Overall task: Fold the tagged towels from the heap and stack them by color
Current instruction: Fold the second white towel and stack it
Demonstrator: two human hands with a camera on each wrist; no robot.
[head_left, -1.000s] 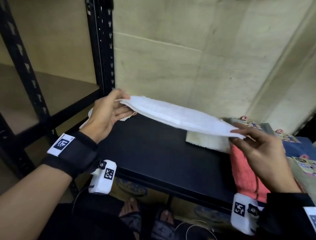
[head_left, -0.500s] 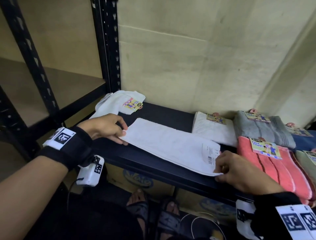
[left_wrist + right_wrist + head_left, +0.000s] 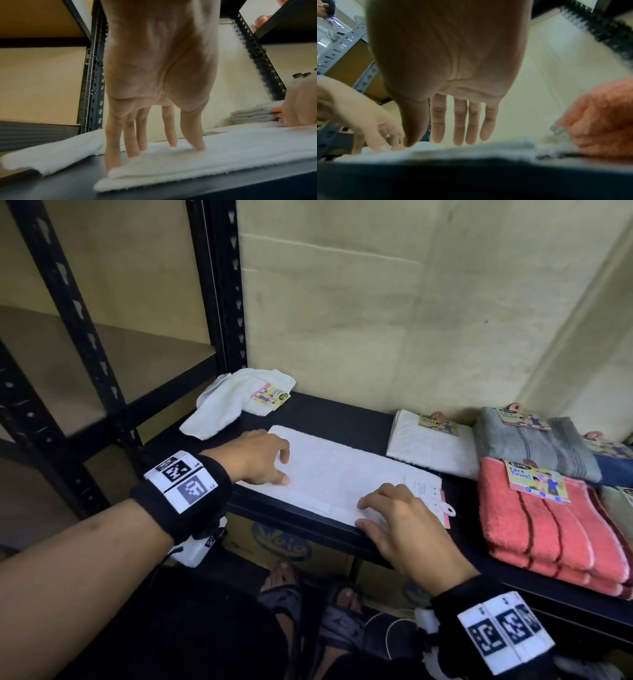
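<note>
A white towel (image 3: pixel 342 474) lies folded into a long strip across the black shelf (image 3: pixel 342 419); its tag (image 3: pixel 442 508) pokes out at the right end. My left hand (image 3: pixel 260 457) presses the towel's left end with straight fingers (image 3: pixel 137 135). Over the right end my right hand (image 3: pixel 394 515) lies flat, fingers (image 3: pixel 460 121) straight. A loose white towel (image 3: pixel 236 402) with a tag sits crumpled at the back left. Folded stacks stand to the right: white (image 3: pixel 431 443), grey (image 3: pixel 534 446), coral (image 3: pixel 548 522).
A black upright post (image 3: pixel 219 285) of the rack stands behind the loose towel, with a wooden shelf (image 3: pixel 68 364) to its left. A blue towel (image 3: pixel 616 470) and a greenish one (image 3: pixel 620 508) sit at the far right. My sandalled feet (image 3: pixel 308 604) show below the shelf's front edge.
The white towel came down from the air onto the shelf as a strip. Both hands then let go of its ends and now lie flat on top of it.
</note>
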